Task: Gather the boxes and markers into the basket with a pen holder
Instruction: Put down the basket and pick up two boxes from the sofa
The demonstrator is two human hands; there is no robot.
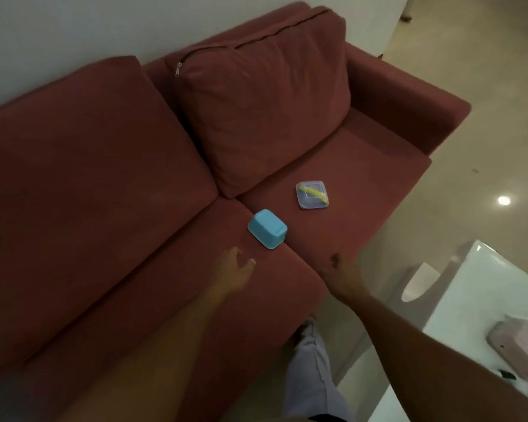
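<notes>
A light blue box [267, 229] lies upside down on the red sofa seat [153, 287], over the gap between the two seat cushions. Farther right on the seat sits a clear plastic box [312, 194] with a yellow marker-like object inside. My left hand [233, 268] hovers just below and left of the blue box, fingers apart, holding nothing. Over the seat's front edge, my right hand [343, 274] is below the clear box, fingers loosely spread and empty. No basket shows for certain.
Two large red back cushions [262, 111] lean against the wall. A white table [482, 315] stands at the lower right with a pink object [517, 342] on it. My leg in light trousers [313, 370] stands between sofa and table. Tiled floor [485, 147] lies to the right.
</notes>
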